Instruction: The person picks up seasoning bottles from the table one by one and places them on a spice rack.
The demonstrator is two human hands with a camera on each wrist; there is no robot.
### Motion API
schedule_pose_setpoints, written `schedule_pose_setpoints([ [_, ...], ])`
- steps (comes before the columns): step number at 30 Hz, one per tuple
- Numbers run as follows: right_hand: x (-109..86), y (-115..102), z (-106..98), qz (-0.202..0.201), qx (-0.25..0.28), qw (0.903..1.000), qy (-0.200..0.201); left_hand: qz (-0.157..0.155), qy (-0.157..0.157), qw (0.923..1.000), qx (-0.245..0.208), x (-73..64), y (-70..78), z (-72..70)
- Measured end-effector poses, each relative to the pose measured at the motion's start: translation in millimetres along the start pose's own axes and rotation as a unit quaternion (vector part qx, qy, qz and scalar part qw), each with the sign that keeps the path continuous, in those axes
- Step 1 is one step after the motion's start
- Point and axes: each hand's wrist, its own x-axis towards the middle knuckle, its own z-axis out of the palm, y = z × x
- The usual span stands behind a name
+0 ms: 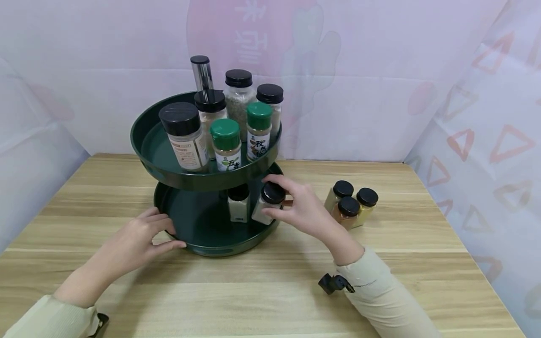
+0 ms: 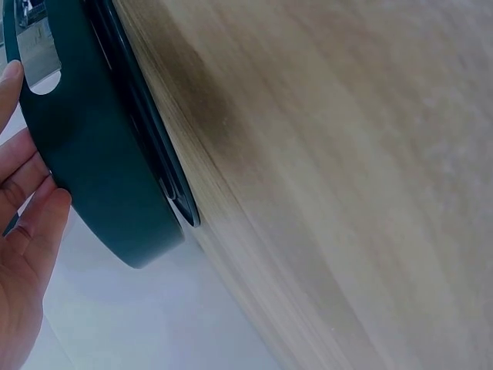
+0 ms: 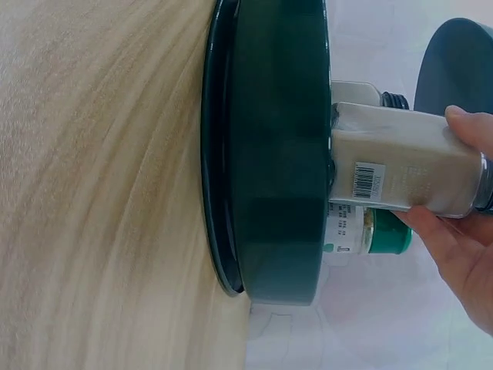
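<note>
A dark green two-tier spice rack (image 1: 203, 256) stands on the table. My left hand (image 1: 141, 237) grips the lower tray's left front rim; in the left wrist view its fingers (image 2: 23, 177) lie against the green wall. With thumb and fingers, my right hand (image 1: 306, 209) holds a square spice jar (image 1: 267, 206) by its upper part, at the lower tray's right side. That jar has a black lid, pale powder and, in the right wrist view, a barcode label (image 3: 368, 181). Beside it on the lower tray stands another black-lidded jar (image 1: 239, 206).
The upper tray (image 1: 190, 180) bears several jars, among them a large black-lidded one (image 1: 186, 141), two green-capped ones, including the front bottle (image 1: 227, 141), and a tall one behind (image 1: 239, 96). Right of the rack stand three square jars, one with yellow contents (image 1: 364, 209), on the wooden table (image 1: 270, 291).
</note>
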Motion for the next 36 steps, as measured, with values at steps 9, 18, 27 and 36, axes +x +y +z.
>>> schedule_pose_setpoints([
  [9, 4.1, 5, 4, -0.001, -0.001, 0.9999, -0.015, 0.008, 0.008, 0.9999, -0.006, -1.1, -0.9, 0.3],
  [18, 5.7, 11, 6, 0.008, -0.001, 0.9995, -0.029, 0.021, 0.020, 0.9995, -0.009, -1.3, -2.9, 1.9],
  [27, 8.1, 13, 6, 0.004, -0.012, 0.9994, -0.034, 0.027, 0.028, 0.9992, -0.010, -0.9, -3.3, 1.9],
  [36, 8.3, 14, 8, 0.000, -0.040, 0.9986, -0.035, 0.025, 0.026, 0.9993, -0.010, -1.9, -2.0, 2.3],
])
